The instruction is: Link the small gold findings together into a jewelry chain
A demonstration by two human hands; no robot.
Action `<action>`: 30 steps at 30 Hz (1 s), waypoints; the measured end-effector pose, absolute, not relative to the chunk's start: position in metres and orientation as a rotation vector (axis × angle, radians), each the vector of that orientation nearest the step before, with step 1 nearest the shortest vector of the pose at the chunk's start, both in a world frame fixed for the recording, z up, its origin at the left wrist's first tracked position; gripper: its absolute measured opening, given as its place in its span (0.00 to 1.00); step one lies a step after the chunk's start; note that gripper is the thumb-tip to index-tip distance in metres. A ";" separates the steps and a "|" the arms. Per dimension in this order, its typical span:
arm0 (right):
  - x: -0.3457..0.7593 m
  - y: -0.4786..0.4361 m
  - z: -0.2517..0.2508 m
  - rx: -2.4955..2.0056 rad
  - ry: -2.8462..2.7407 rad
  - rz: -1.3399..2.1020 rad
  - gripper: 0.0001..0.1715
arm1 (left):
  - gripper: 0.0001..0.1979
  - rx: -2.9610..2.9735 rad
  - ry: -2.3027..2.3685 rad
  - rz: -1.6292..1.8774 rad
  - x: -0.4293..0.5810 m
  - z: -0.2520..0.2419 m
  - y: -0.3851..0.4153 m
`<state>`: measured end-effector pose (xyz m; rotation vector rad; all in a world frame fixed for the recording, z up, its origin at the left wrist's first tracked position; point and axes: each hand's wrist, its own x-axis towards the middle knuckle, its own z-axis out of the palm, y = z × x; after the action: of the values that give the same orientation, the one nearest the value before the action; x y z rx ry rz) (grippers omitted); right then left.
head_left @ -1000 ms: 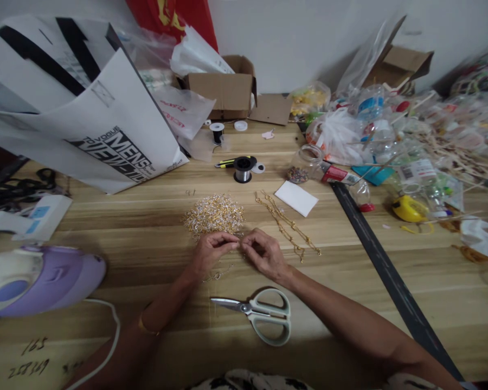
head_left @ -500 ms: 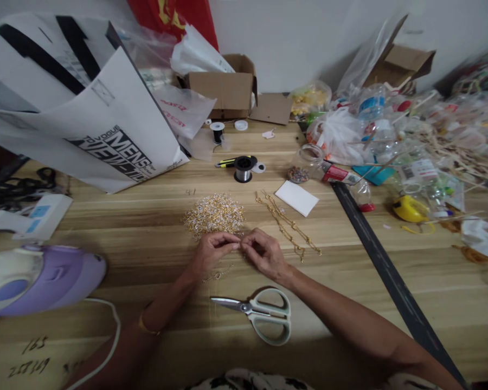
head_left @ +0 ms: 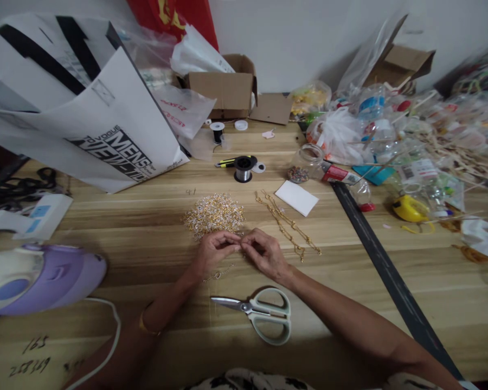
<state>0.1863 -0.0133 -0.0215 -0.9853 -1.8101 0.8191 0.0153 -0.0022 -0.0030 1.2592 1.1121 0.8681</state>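
My left hand (head_left: 216,249) and my right hand (head_left: 264,250) meet fingertip to fingertip over the table, both pinched closed. Whatever sits between the fingers is too small to make out. Just beyond them lies a heap of small gold and clear beads or clasps (head_left: 214,214). A short thin chain (head_left: 218,275) rests on the wood below my left hand. To the right of my right hand, gold chains (head_left: 287,230) are stretched out along the table. Scissors (head_left: 254,313) with pale green handles lie nearer to me, blades pointing left.
A spool of silvery wire (head_left: 243,170), a white card (head_left: 296,198) and a tipped jar of beads (head_left: 305,162) lie farther back. At left stand a purple-and-white appliance (head_left: 61,276) and a large white bag (head_left: 106,124). Plastic bags and bottles (head_left: 378,124) crowd the right.
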 end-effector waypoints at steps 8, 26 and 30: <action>0.186 -0.013 -0.020 -0.988 -1.814 0.824 0.05 | 0.07 1.248 1.141 0.874 0.015 0.000 -0.002; 0.186 -0.014 -0.024 -1.019 -1.757 0.907 0.08 | 0.07 1.522 1.202 0.858 0.009 -0.004 0.001; 0.186 -0.015 -0.024 -1.011 -1.750 0.936 0.08 | 0.08 1.598 1.212 0.878 0.009 -0.004 -0.001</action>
<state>0.1861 -0.0148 -0.0240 -1.0113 -1.7497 0.9364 0.0092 -0.0011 -0.0039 1.5975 1.2118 0.8781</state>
